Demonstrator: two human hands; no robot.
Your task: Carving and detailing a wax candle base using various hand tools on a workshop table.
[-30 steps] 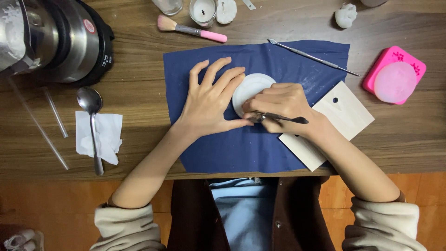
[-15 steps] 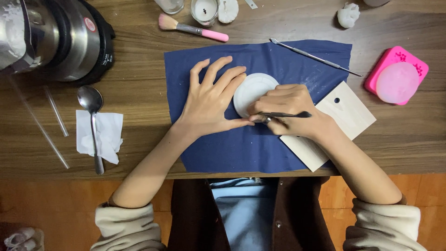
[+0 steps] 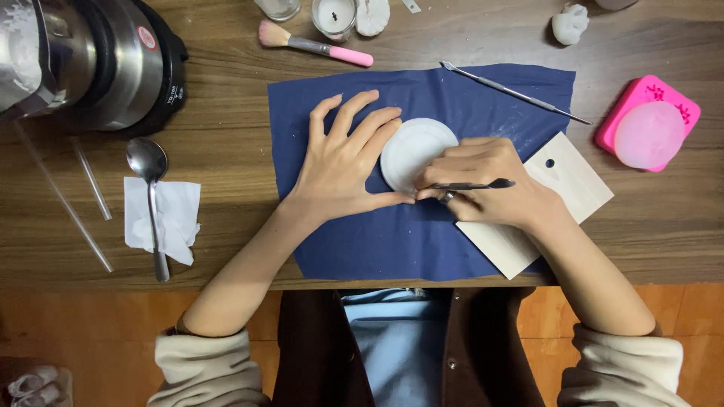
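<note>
My left hand [image 3: 343,162] lies flat on the blue cloth [image 3: 362,234], fingers spread, not gripping; fingertips and thumb rest vs. the left rim of the white round disc [image 3: 411,151], steadying it. Disc sits on the cloth approx. mid-tabletop, a bit toward the far edge. My right hand [image 3: 490,185] is curled shut round a thin dark metal tool [image 3: 471,184], held roughly level, one end pointing left to the disc's near-right rim where my thumb meets it; can't tell if the tip touches. Right wrist lies over a pale wooden board [image 3: 573,192] w/ a small hole, set at an angle, half on the cloth's right side.

Far edge of table [image 3: 226,151]: pink-handled brush [image 3: 313,45], small glass jar [image 3: 333,15], white lump beside it. A long metal pick [image 3: 516,93] lies across the cloth's far-right corner. Right edge: pink mould [image 3: 648,124] w/ a pale round piece in it. Far-left corner: steel pot [image 3: 90,60]. Left side, nearer me: spoon [image 3: 151,203] on a white tissue [image 3: 177,218], two clear sticks beside it.
</note>
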